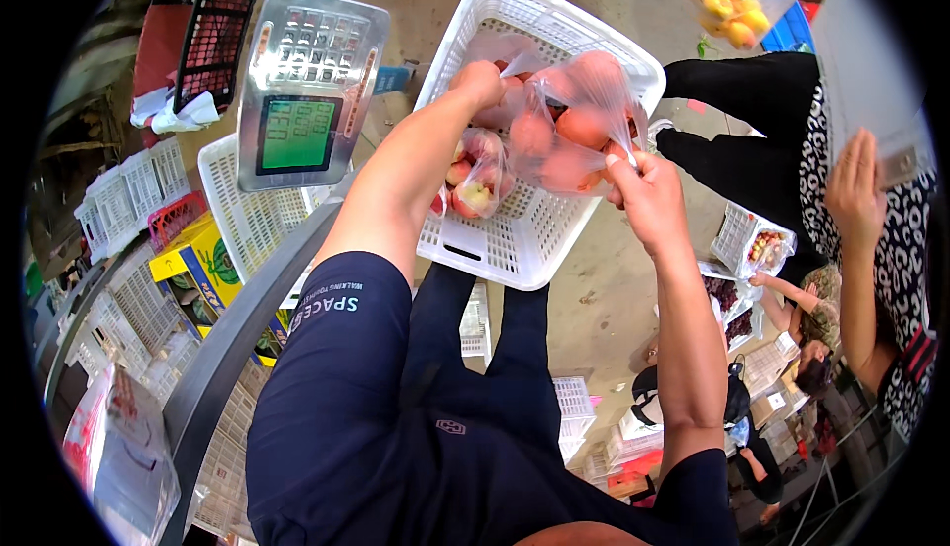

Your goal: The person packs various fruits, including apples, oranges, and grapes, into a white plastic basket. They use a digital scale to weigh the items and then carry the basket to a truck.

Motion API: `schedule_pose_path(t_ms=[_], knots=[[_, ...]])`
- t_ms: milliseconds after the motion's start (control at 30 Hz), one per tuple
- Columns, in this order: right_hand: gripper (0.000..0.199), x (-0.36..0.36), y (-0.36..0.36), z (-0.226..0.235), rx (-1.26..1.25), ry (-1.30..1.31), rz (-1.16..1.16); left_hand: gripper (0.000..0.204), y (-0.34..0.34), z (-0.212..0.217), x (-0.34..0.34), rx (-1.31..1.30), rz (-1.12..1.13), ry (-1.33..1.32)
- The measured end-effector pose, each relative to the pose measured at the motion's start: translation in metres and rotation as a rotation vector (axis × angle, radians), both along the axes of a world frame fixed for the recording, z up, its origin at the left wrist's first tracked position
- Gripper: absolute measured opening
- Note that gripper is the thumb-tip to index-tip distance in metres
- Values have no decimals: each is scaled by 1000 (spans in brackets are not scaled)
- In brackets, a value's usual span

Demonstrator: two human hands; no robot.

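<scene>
Evidently the step in hand is handling a clear plastic bag [579,131] of reddish-orange round fruit, which sits in a white slatted basket [539,267], toward its far right edge. The right hand [648,195] pinches the bag's plastic between thumb and fingers, on the side nearest the basket's right edge. The left hand [480,86] has its fingers clenched on the film by the far left edge, though the fingertips are partly hidden. A smaller bag [477,178] of red-and-yellow stone fruit lies just beside, by the left edge.

As a judgement, the next move calls for an even pull from both hands, since thin film under heavy fruit could stretch or tear. Inside the basket, the most room appears toward the near right corner, where bare lattice shows. Beyond the left edge stands a silver weighing scale [315,86], and a co-worker's black-trousered leg [737,91] comes near the far right corner, so sideways swings look tighter than a raise overhead.
</scene>
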State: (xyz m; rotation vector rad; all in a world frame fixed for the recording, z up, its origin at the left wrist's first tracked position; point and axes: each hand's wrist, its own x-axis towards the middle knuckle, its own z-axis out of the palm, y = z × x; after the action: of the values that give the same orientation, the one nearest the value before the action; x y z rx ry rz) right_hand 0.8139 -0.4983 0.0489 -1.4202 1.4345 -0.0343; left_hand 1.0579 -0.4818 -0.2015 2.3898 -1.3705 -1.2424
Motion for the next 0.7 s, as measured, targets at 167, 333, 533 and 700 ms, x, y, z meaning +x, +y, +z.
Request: schedule_pose_path(t_ms=[167, 333, 533, 700], knots=[[30, 6, -27, -56, -54, 65, 128, 30, -1, 2, 1, 75, -21, -25], [33, 9, -47, -107, -57, 109, 23, 30, 15, -23, 16, 58, -29, -146], [34, -5, -66, -179, -124, 183, 88, 27, 16, -19, -19, 80, -156, -43], [31, -6, -81, -200, 97, 138, -98, 30, 15, -39, -30, 101, -168, -61]])
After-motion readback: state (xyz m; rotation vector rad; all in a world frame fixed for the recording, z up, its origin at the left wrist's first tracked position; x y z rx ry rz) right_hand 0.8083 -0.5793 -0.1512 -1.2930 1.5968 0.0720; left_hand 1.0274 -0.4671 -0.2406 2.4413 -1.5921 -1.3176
